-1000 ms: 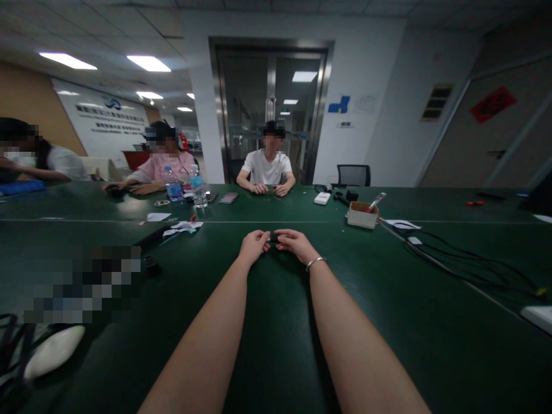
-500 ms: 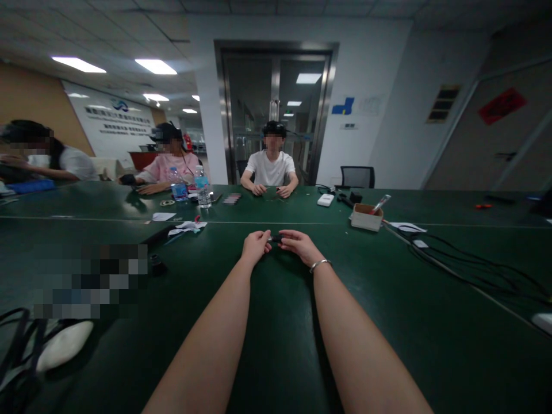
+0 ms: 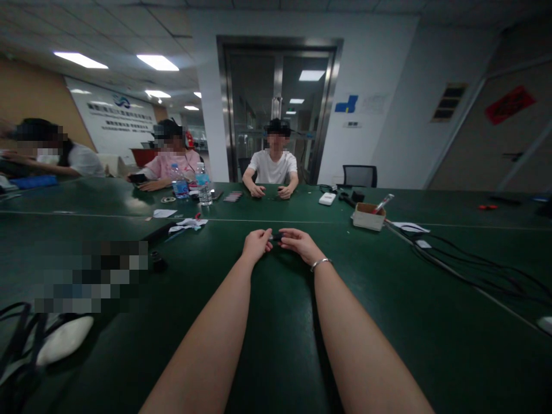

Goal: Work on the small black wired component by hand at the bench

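Note:
A small dark object with a silvery end (image 3: 277, 237) is pinched between my two hands, above the green table (image 3: 280, 322). Its kind is too small to make out. My left hand (image 3: 257, 246) has its fingers closed on the silvery end. On the dark end, the thumb and fingers of my right hand (image 3: 301, 245) are closed; a metal bangle (image 3: 321, 264) circles that wrist. Part of the object is hidden by the fingertips.
Left of my arms are a short black cylinder (image 3: 158, 261) and a white computer mouse (image 3: 65, 340). Paper scraps (image 3: 188, 224) and a water bottle (image 3: 204, 187) lie beyond. At right are a small box (image 3: 369, 217) and black cables (image 3: 478, 261). A person (image 3: 272, 167) sits opposite.
The view has shifted slightly. My hands keep the same hold on the small dark object. Across the table, the seated person's hands have moved a little.

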The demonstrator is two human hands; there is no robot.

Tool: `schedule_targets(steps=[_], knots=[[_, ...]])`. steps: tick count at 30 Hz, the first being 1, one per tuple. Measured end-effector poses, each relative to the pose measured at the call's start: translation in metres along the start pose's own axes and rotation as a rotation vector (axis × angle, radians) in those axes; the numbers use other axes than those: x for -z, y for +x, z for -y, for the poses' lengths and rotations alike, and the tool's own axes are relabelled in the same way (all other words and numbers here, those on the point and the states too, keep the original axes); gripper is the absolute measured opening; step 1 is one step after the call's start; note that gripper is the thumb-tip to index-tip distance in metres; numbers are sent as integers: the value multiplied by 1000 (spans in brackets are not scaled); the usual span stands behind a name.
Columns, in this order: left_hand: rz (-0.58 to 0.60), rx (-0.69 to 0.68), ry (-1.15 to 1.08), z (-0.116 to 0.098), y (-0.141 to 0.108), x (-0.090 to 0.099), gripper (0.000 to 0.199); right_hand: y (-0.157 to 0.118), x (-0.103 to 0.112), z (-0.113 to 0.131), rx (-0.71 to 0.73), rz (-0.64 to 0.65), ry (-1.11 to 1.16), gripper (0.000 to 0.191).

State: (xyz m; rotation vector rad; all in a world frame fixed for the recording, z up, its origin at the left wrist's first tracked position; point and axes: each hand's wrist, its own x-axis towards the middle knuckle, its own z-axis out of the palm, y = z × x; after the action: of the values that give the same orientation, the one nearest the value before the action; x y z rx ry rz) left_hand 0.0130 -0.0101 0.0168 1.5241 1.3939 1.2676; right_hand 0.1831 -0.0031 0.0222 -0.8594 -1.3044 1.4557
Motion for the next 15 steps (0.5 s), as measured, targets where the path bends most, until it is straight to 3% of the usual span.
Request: schedule_targets(steps=[15], knots=[[12, 42, 28, -4, -1, 0, 37, 0, 2, -1, 3, 57, -13, 30]])
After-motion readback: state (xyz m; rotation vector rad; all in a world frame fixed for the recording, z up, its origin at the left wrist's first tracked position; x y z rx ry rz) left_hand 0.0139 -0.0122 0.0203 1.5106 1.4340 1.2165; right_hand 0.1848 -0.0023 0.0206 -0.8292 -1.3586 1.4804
